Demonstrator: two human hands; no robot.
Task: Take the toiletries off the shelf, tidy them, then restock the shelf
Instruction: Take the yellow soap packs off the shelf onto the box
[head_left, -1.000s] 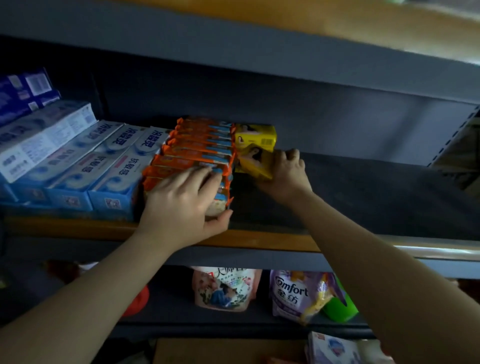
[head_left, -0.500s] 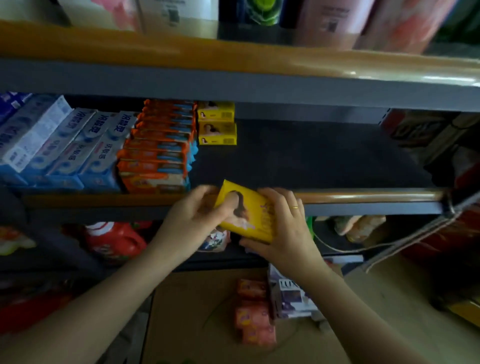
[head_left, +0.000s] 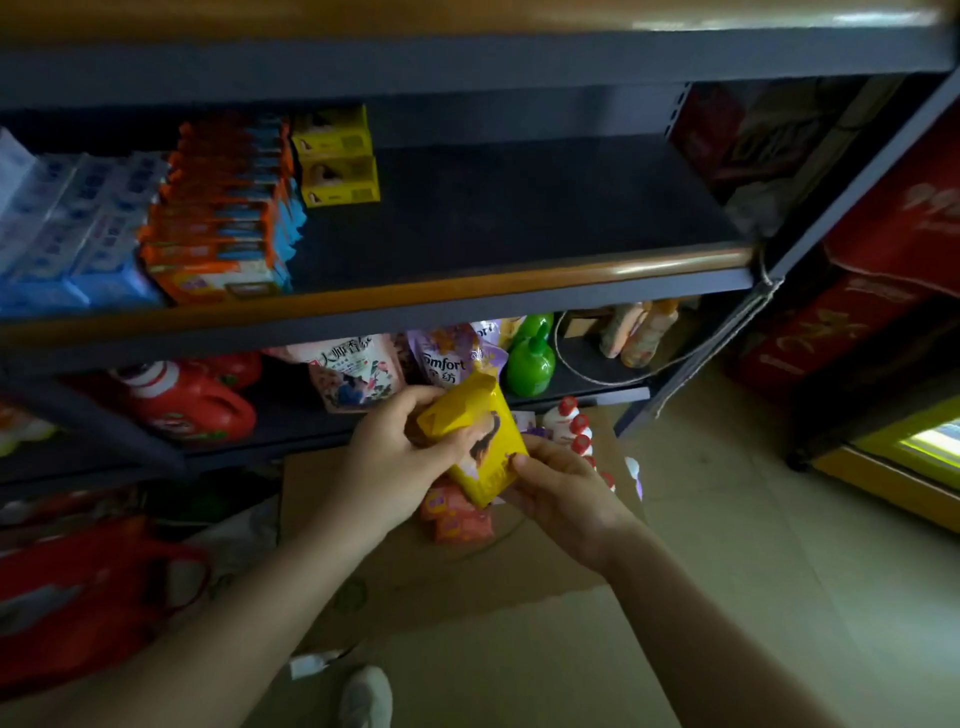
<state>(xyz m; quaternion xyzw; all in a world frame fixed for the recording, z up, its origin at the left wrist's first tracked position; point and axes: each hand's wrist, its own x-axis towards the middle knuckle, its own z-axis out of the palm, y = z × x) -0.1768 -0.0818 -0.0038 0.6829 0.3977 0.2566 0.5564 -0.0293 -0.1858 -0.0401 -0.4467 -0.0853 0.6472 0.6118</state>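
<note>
- Both hands had dropped below the shelf (head_left: 519, 283) edge since half a second before.
- Left hand (head_left: 387, 470) and right hand (head_left: 563, 491) gripped a glossy yellow packet (head_left: 475, 441), tilted.
- Flat cardboard (head_left: 415, 582) lay beneath; the shelf's right half stood bare.

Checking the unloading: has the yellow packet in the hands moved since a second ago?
Yes. The yellow packet left the shelf beside the orange boxes; both hands now hold it below the shelf edge.

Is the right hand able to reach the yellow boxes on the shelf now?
Probably not at once: the right hand and left hand both hold a yellow packet. The way to the yellow boxes looks free.
</note>
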